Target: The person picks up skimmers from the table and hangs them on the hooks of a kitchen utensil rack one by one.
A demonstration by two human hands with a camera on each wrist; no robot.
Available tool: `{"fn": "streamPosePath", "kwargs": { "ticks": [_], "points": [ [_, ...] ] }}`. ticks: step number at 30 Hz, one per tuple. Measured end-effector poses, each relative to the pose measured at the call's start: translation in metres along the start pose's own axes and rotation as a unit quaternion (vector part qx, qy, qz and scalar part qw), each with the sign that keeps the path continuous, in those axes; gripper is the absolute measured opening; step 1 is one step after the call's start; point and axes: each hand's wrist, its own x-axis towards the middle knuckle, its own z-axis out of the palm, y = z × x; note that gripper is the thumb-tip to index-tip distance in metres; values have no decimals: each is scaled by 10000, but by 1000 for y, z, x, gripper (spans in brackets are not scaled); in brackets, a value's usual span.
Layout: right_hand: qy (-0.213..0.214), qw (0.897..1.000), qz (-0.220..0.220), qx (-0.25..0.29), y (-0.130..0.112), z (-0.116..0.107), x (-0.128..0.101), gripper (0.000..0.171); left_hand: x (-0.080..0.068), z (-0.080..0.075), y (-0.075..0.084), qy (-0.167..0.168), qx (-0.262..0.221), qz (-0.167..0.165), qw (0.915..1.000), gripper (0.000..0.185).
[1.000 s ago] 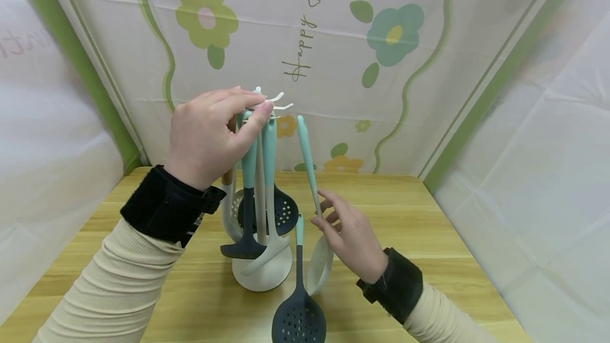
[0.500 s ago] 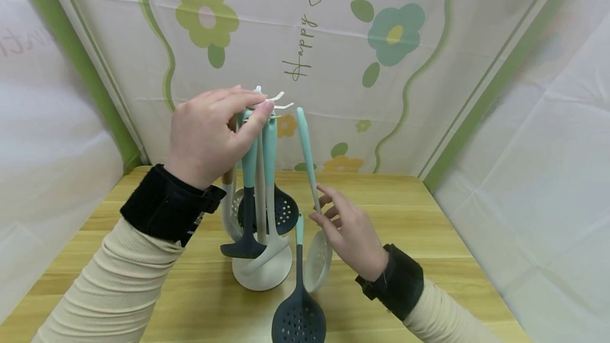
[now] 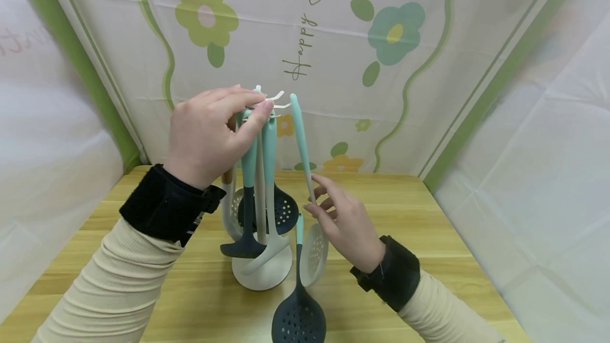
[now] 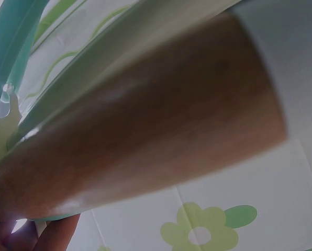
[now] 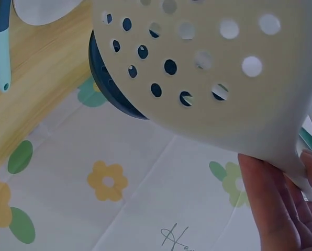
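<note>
My left hand [image 3: 209, 131] grips the hooked top of a white utensil stand [image 3: 262, 277], whose round base rests on the table. Between thumb and fingers, my right hand [image 3: 345, 224] pinches the lower handle of a white skimmer [image 3: 314, 253] with a mint grip. The skimmer stands upright, handle end up, right beside a free hook tip at the stand's top. Its perforated head [image 5: 213, 115] fills much of the right wrist view. Hanging from the stand are a dark ladle [image 3: 244, 249], a white curved utensil [image 3: 274, 247] and a dark skimmer [image 3: 286, 213], among others.
A dark slotted turner [image 3: 299, 314] lies on the wooden table [image 3: 391, 290] in front, partly overlapped by the white skimmer in the head view. Close to the left wrist camera is a brown wooden handle [image 4: 145, 115]. Flowered cloth walls [image 3: 267, 25] enclose the table.
My right hand has raised the white skimmer and brought it left, so its handle end has come up to the hook level. The left hand has stayed on the stand's top.
</note>
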Motion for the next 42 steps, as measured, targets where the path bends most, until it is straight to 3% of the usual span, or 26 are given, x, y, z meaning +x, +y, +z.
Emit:
{"fn": "streamPosePath", "kwargs": {
  "ticks": [10,18,22,24,29,33,38,42],
  "points": [
    [-102,9999,-50,27,-2,6,0,56,1,0,1,87,9,76,9999,36],
    [-268,9994,117,202,-8,12,0,56,3,-4,5,-97,143,-35,9998,37],
    [-368,9991,128,190,-7,15,-4,55,4,-7,13,-237,466,-260,9983,43],
    [-408,9990,101,165,-4,17,-8,54,4,-8,18,-200,804,-180,9964,49],
    [-493,9982,193,278,2,23,-15,51,5,-6,31,228,1942,347,9801,67],
    [-572,9967,327,466,7,27,-22,49,7,-4,38,269,2607,418,9642,74],
    [-647,9904,981,732,13,34,-35,43,10,0,45,24,2890,252,9570,73],
    [-611,9816,1391,1158,23,39,-47,43,13,6,49,22,3064,233,9516,68]
  ]
}}
